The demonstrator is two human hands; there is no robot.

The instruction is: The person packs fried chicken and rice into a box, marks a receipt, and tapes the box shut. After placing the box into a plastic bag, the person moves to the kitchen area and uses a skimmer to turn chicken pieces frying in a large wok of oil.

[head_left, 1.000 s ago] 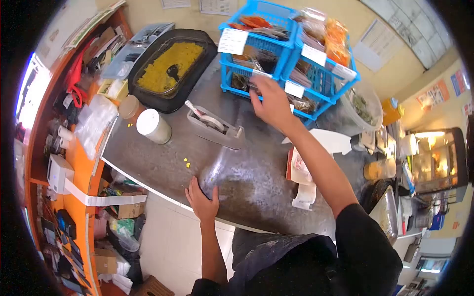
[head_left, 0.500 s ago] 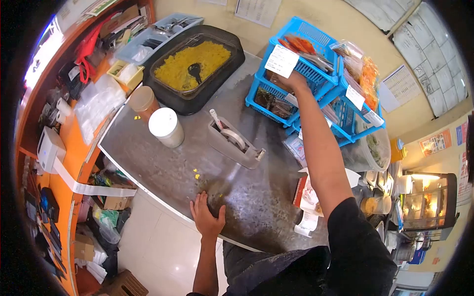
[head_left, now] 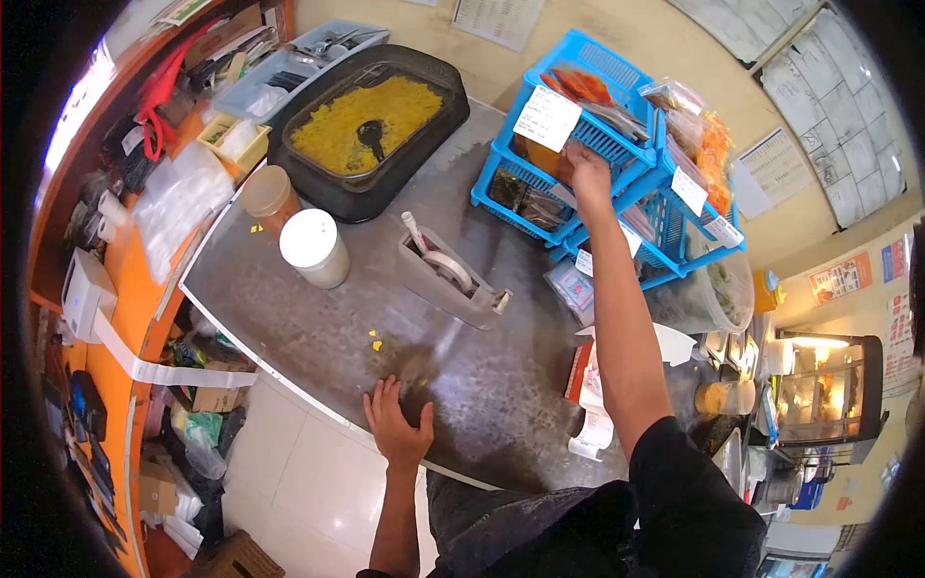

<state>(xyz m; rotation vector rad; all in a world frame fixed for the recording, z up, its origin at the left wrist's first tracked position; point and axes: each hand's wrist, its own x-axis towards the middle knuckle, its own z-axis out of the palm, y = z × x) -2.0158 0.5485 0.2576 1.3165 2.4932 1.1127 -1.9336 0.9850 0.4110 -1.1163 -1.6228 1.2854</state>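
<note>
My right hand (head_left: 586, 175) reaches to the front opening of a stacked blue plastic basket (head_left: 578, 72). Its fingers are closed on what looks like an amber-brown packet (head_left: 540, 156), partly hidden by the hand and a white paper label (head_left: 547, 118). In the tier below lie dark packets (head_left: 525, 197). My left hand (head_left: 397, 424) rests open on the near edge of the grey metal table (head_left: 482, 395), fingers spread, holding nothing. A grey tape dispenser (head_left: 448, 275) stands between the two hands.
A black-rimmed tray (head_left: 289, 173) of yellow food with a black spoon (head_left: 370, 138) is at the back left. Nearby stand a white-lidded jar (head_left: 313, 249) and a brown-lidded jar (head_left: 272, 197). A paper roll strip (head_left: 591, 433) lies by my right arm.
My right hand has drawn back slightly from inside the basket, and more of it and the amber packet shows. My left hand stays on the table edge. The view has shifted slightly.
</note>
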